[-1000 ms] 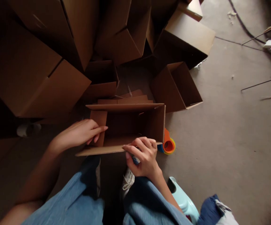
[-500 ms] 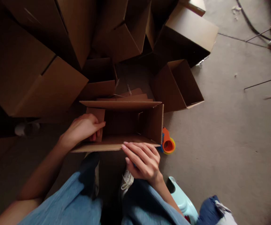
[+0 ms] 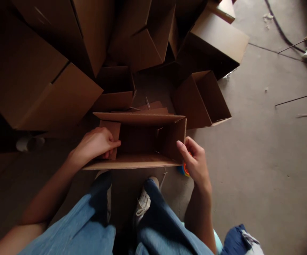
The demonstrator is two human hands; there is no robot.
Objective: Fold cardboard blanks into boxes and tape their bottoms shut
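An open brown cardboard box (image 3: 139, 140) stands on the floor in front of me, its long flaps spread outward. My left hand (image 3: 96, 144) grips the upright left end flap (image 3: 110, 132), with fingers curled over its edge. My right hand (image 3: 194, 159) is at the box's near right corner, thumb and fingers apart, with nothing visible in them. Just under that hand, an orange and blue object (image 3: 186, 170) is mostly hidden, and I cannot tell what it is.
Large cardboard boxes (image 3: 49, 71) are heaped at the back and left. Another open box (image 3: 201, 101) stands right of the first on the concrete floor (image 3: 262, 141). A black cable (image 3: 281, 32) and thin rods (image 3: 297, 99) lie at the right. My white sneaker (image 3: 143, 203) shows below.
My right hand has left the front flap and moved right to the box's corner, now covering most of the orange object. My left hand has stayed on the end flap.
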